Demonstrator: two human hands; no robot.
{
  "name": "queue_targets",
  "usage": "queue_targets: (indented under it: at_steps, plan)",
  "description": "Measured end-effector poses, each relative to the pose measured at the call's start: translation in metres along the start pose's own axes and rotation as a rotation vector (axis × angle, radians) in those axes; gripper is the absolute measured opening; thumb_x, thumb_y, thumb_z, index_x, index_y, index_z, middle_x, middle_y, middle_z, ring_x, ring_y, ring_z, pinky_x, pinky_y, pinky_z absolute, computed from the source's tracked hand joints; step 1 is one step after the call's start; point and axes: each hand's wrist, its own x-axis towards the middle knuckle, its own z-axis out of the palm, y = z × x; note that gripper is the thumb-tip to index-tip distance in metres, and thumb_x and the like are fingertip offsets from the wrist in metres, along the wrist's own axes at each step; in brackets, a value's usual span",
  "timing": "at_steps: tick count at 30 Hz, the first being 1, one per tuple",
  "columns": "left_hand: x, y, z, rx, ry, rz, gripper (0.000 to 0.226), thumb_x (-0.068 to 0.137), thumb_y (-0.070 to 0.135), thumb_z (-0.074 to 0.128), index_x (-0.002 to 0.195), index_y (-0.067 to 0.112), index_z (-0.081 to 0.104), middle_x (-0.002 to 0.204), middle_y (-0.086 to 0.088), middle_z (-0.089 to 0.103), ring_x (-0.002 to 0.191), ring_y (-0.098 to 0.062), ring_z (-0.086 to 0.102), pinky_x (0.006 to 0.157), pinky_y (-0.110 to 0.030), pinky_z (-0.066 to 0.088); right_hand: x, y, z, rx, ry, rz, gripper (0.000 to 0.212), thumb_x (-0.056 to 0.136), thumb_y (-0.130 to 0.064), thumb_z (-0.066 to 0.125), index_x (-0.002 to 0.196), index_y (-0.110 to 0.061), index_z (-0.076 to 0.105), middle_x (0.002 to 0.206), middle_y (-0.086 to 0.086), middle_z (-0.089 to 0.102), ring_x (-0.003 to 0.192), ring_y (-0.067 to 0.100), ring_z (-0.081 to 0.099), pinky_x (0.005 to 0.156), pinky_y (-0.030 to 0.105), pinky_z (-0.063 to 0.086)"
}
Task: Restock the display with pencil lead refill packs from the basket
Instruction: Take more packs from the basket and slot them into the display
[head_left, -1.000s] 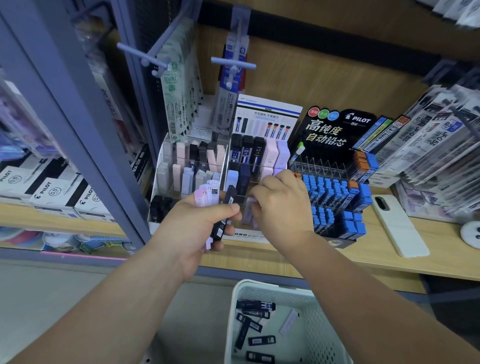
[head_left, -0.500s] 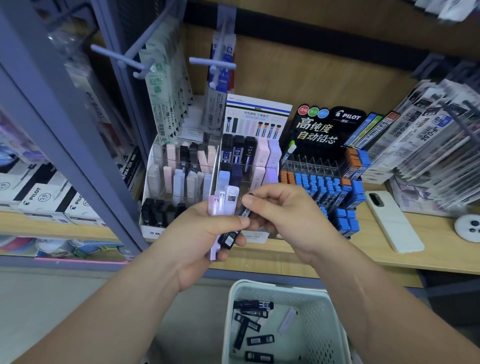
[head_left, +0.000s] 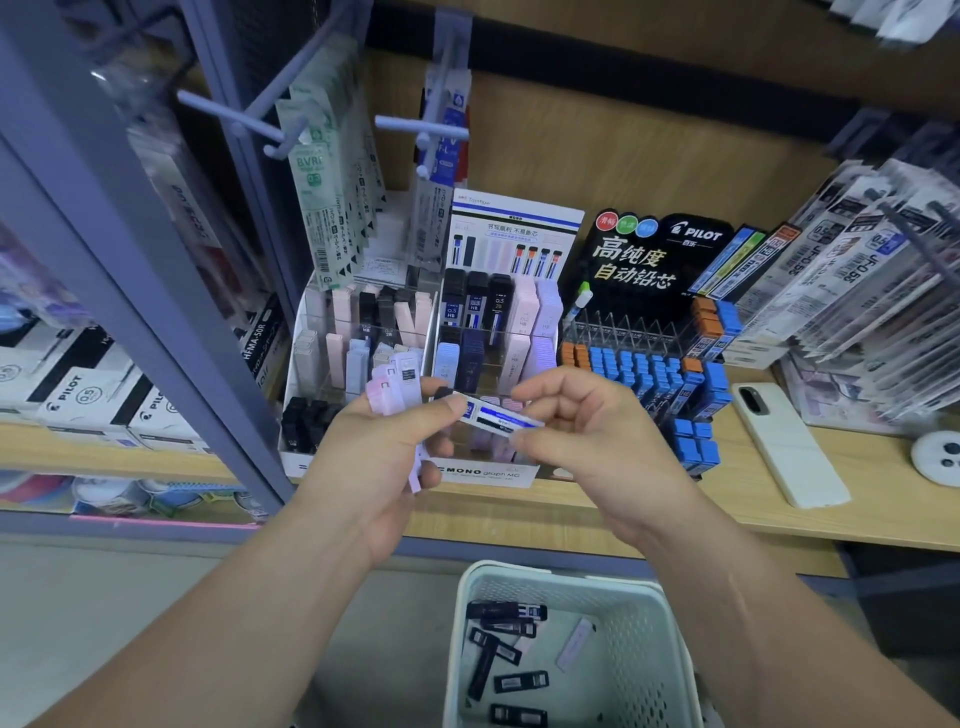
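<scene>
Sorting stock mid-frame: our left hand (head_left: 384, 457) grips fanned pastel packs (head_left: 397, 387), right hand (head_left: 582, 421) pinches a blue-striped pack (head_left: 498, 415); next, we judge, slot it into the display (head_left: 485, 474).

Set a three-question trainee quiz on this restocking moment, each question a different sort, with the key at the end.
1. True or false: the basket is empty.
2. What lies on the shelf to the right of the Pilot display? A) a phone B) scissors C) a mug
3. Fill in: the left hand holds a bunch of pastel packs; the grip of the right hand pinches a pack that is white and ____.
Key: 1 false, it holds several black packs. 2 A. 3 blue.
</scene>
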Motion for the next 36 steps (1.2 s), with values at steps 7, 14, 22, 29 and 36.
queue_targets:
  at_steps: [7,14,22,29,36]
  plan:
    - [-0.003,-0.001,0.0,0.186,-0.117,0.0,0.022,0.08,0.01,0.077,0.101,0.01,0.07,0.073,-0.003,0.064,0.052,-0.012,0.046,0.039,-0.021,0.031,0.0,-0.004,0.007,-0.158,-0.188,-0.048,0.036,0.085,-0.006,0.074,0.112,-0.028,0.068,0.068,0.007,0.053,0.067,0.019,0.046,0.068,0.03,0.043]
    - [-0.004,0.002,-0.001,0.143,-0.039,-0.088,0.017,0.087,0.029,0.072,0.1,0.017,0.074,0.075,-0.002,0.073,0.055,-0.013,0.044,0.043,-0.021,0.032,0.005,-0.001,0.005,-0.297,-0.175,-0.026,0.041,0.087,-0.004,0.072,0.117,-0.03,0.066,0.082,-0.01,0.069,0.07,0.008,0.059,0.074,0.03,0.054]
    - [-0.003,0.006,-0.003,0.014,-0.06,-0.178,0.023,0.089,0.018,0.056,0.107,0.011,0.069,0.074,-0.007,0.069,0.052,-0.013,0.045,0.04,-0.021,0.031,0.041,-0.037,-0.006,-0.256,0.21,-0.249,0.016,0.09,-0.012,0.07,0.097,-0.026,0.064,0.079,0.014,0.071,0.078,0.032,0.067,0.084,0.046,0.056]
    - [-0.003,0.01,-0.005,0.012,-0.095,-0.14,0.028,0.095,0.016,0.048,0.113,0.011,0.069,0.078,-0.009,0.072,0.052,-0.013,0.047,0.042,-0.021,0.033,0.093,-0.048,-0.005,-0.374,0.317,-0.438,0.02,0.085,-0.012,0.071,0.088,-0.03,0.062,0.088,0.004,0.07,0.074,0.026,0.071,0.072,0.049,0.06]
    - [-0.009,0.016,-0.003,0.009,-0.129,-0.112,0.02,0.099,0.015,0.047,0.116,0.014,0.058,0.088,-0.014,0.077,0.048,-0.013,0.048,0.041,-0.021,0.029,0.112,-0.032,0.004,-0.679,0.296,-0.53,0.015,0.083,-0.013,0.077,0.096,-0.018,0.072,0.076,-0.014,0.062,0.069,-0.002,0.06,0.07,0.013,0.05]
